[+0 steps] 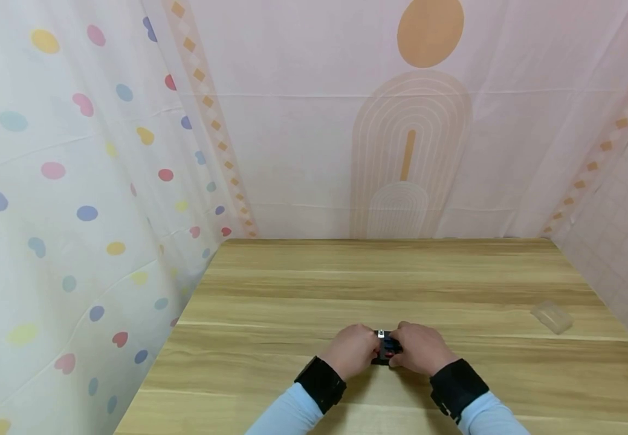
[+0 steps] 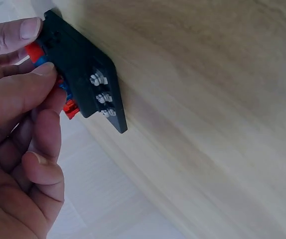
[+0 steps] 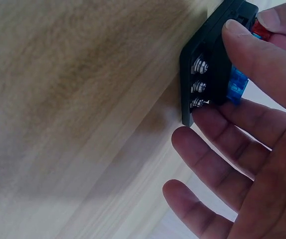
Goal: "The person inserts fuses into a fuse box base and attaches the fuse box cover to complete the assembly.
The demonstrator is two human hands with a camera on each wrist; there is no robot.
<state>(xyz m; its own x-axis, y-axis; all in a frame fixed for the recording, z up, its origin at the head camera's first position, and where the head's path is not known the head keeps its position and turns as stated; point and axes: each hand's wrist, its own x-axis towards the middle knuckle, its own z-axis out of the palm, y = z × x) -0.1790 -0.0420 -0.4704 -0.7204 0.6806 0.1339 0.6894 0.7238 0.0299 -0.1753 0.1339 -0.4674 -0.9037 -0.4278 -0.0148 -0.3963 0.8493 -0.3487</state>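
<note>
A black fuse block (image 1: 382,361) sits between both hands at the front middle of the table. Along its side run several silver screw terminals (image 3: 199,66), and red and blue blade fuses stand in it. My right hand (image 1: 419,347) holds the block, thumb on its top edge and fingers beneath, beside a blue fuse (image 3: 236,84). My left hand (image 1: 352,348) pinches at a red blade fuse (image 3: 260,31) between thumb and finger; the fingers hide most of it. Farther along the row, another red fuse (image 2: 71,108) shows near the left fingertips.
A clear plastic cover (image 1: 553,318) lies on the right part of the wooden table (image 1: 292,284). Patterned curtains (image 1: 303,151) hang behind the table and along both sides. Black bands (image 1: 321,383) circle both wrists, over light blue sleeves.
</note>
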